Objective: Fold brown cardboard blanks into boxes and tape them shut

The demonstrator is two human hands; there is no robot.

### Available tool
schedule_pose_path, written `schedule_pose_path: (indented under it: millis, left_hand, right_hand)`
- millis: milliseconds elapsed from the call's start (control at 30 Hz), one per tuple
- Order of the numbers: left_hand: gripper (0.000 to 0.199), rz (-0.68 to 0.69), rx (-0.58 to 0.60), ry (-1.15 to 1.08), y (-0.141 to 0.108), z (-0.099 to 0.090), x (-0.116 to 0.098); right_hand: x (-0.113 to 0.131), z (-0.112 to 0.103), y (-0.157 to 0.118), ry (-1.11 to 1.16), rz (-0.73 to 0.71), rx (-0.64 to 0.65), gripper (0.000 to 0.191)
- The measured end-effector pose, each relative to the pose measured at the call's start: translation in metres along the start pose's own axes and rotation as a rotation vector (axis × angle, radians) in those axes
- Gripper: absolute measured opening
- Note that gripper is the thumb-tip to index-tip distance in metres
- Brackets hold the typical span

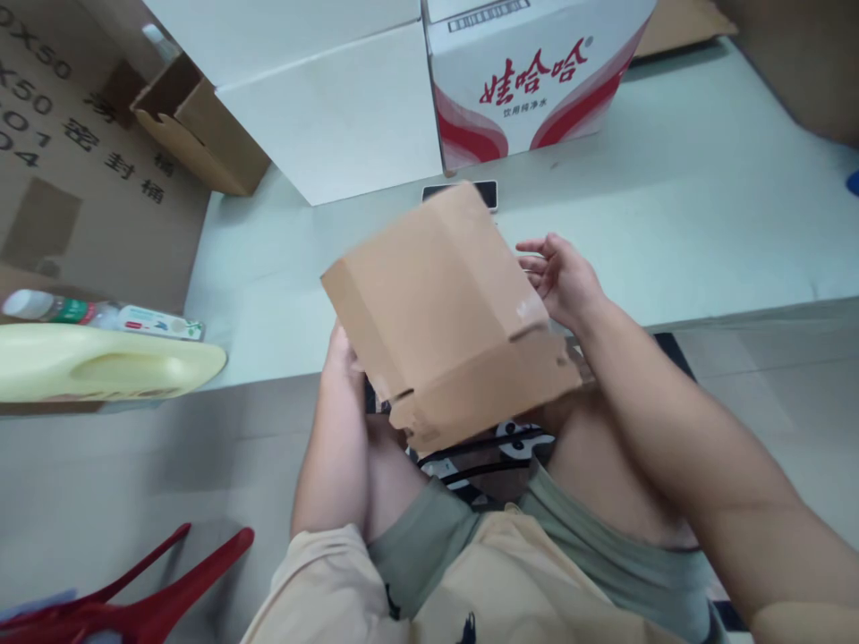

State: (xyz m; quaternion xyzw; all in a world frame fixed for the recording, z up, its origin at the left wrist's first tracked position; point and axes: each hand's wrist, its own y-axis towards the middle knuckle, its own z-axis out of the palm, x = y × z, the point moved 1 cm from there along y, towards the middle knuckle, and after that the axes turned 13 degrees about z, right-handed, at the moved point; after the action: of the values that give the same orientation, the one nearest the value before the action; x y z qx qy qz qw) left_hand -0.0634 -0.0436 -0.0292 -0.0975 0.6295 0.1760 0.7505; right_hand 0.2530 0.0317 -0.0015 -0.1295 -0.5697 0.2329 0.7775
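Note:
A brown cardboard box [429, 286], partly folded with creased side flaps and a notched front flap, is tilted above my lap at the table's front edge. At its left side my left hand [344, 351] grips it, with most of the fingers hidden behind the cardboard. My right hand [560, 279] is just beside the box's right edge, its fingers apart and curved a little. Whether those fingertips touch the cardboard I cannot tell. Behind the box lies a dark phone-like device [484, 194] with a pale rim, partly covered.
White cartons, one with red lettering [530, 85], stand at the back of the pale table [711, 197]. On the left are a small open cardboard box [215, 134], a large printed carton [100, 206], a plastic bottle [67, 309] and a pale yellow container [107, 362]. A red chair-like object [167, 590] is lower left.

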Motion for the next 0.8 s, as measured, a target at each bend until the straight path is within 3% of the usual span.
schedule_pose_path:
  millis: [100,200,333,400,467,633,800]
  left_hand:
    - [0.029,-0.044,-0.051,-0.078,0.013,-0.009,0.007]
    - [0.025,-0.094,-0.146,-0.218,0.022,-0.01,0.01]
    - [0.026,-0.048,-0.142,-0.34,0.02,0.001,0.003]
    - [0.033,0.035,-0.125,-0.413,0.018,0.008,-0.005]
    - [0.044,0.027,-0.164,-0.509,0.017,0.015,-0.013]
    - [0.04,-0.194,-0.333,-0.625,0.019,0.029,-0.024]
    - [0.028,-0.198,-0.326,-0.556,0.021,0.034,-0.025]
  right_hand:
    - [0.002,-0.004,-0.002,0.027,0.049,0.085,0.065]
    - [-0.004,0.004,-0.007,-0.04,0.113,0.187,0.062]
    - [-0.014,0.019,-0.013,0.018,0.184,0.118,0.058]
    - [-0.014,0.022,-0.016,0.112,0.18,0.074,0.055]
    - [-0.011,0.019,-0.023,0.2,0.156,0.031,0.05]
    - [0.011,-0.02,-0.06,0.361,0.076,-0.168,0.029]
    - [0.031,-0.094,-0.103,0.301,-0.257,-0.679,0.019]
